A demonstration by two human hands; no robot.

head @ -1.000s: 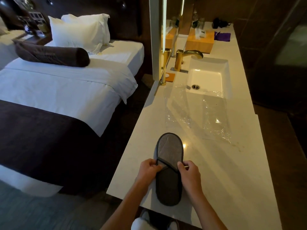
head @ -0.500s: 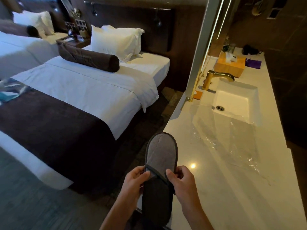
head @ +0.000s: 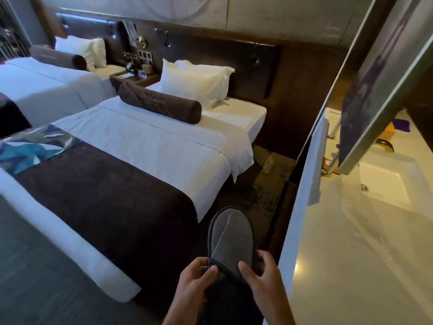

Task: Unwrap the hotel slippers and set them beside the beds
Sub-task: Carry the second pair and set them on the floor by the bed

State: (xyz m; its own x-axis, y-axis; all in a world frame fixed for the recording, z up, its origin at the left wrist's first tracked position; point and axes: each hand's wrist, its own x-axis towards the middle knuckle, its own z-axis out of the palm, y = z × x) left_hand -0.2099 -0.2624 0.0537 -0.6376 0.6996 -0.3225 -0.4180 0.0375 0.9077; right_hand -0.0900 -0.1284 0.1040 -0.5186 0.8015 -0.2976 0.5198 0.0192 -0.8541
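Note:
A pair of grey hotel slippers point(head: 230, 235), stacked flat with the toe pointing away from me, hangs in the air over the dark gap between the near bed point(head: 145, 146) and the counter. My left hand point(head: 195, 280) pinches the slippers' left edge at the strap. My right hand point(head: 262, 275) grips the right edge. The clear plastic wrapper point(head: 365, 221) lies flat on the pale counter point(head: 339, 266) to my right, apart from the slippers. A second bed point(head: 44, 83) stands further left.
A patterned carpet strip point(head: 267, 184) runs between the near bed and the counter. A white sink point(head: 386, 181) with a gold tap sits in the counter under a mirror panel point(head: 375, 90). A nightstand point(head: 133, 76) stands between the beds. Grey floor lies at lower left.
The slippers have come off the counter and moved left, out over the floor beside the near bed. My view has swung left toward the beds. Both hands keep the same hold.

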